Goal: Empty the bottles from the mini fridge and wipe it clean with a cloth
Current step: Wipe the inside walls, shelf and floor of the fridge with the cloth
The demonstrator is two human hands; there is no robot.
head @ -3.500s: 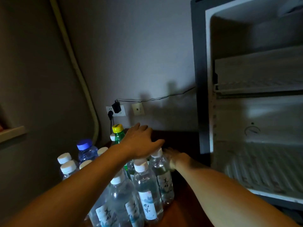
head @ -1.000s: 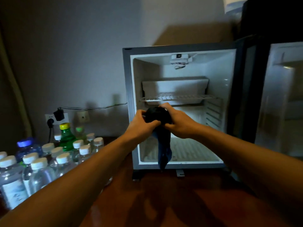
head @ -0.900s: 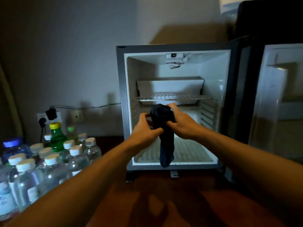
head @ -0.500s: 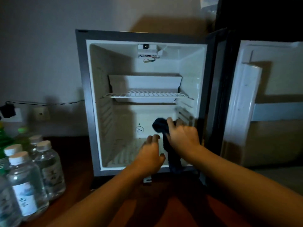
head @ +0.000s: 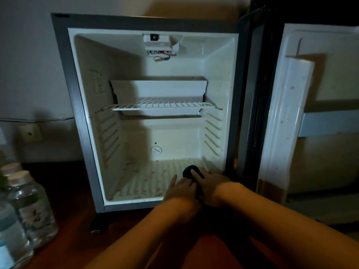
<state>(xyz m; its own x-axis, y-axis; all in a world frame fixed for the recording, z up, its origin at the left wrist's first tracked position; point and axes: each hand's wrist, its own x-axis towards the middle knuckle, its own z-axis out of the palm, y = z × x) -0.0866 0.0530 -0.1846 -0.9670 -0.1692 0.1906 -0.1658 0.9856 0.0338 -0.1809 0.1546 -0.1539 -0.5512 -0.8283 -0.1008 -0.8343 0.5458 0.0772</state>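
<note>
1. Far left, clear plastic water bottles with white caps (head: 29, 206) stand close together on the dark brown wooden top (head: 64, 193), just beside the fridge.
2. The small white fridge with a grey frame (head: 77, 113) is open. Nothing stands on its white wire shelf (head: 163, 105) or its ribbed white floor (head: 147, 181).
3. The left hand (head: 181, 191) lies low at the front of the fridge floor. Its fingers are straight and close together, touching the floor and the cloth's left side.
4. The dark rolled-up cloth (head: 191, 170) sits on the floor near the right wall, between both hands.
5. The right hand (head: 210, 186) holds the cloth, fingers curled over its top.
6. The white fridge door (head: 291, 113) hangs wide open on the right.
</note>
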